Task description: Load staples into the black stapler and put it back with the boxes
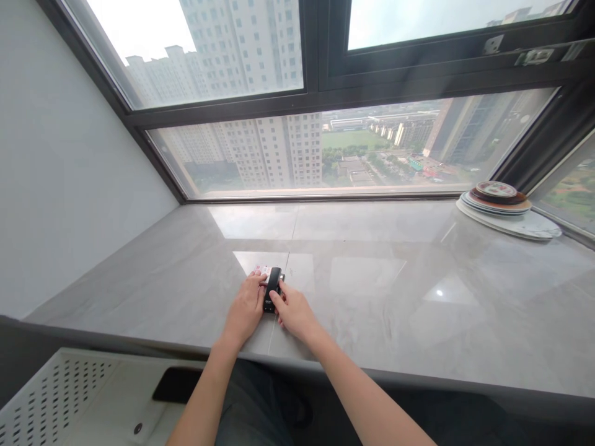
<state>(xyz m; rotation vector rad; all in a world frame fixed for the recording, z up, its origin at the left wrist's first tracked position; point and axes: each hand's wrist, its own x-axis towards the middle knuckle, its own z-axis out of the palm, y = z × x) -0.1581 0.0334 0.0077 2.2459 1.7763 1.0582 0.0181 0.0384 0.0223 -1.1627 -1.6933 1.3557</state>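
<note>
A small black oblong object (pixel 272 286), perhaps a wallet or case, lies on the grey marble window sill (pixel 372 291) near its front edge. Something pinkish-red and white (pixel 264 270) pokes out at its far left end. My left hand (pixel 245 310) rests on the object's left side, fingers curled onto the pinkish item. My right hand (pixel 294 310) presses its fingers against the object's right side. Both hands hold it between them on the sill.
A stack of round plates (pixel 499 201) sits at the far right of the sill by the window. A white perforated box (pixel 65 396) with a dark slab (pixel 176 384) inside stands below the sill at the lower left. A white wall closes the left side.
</note>
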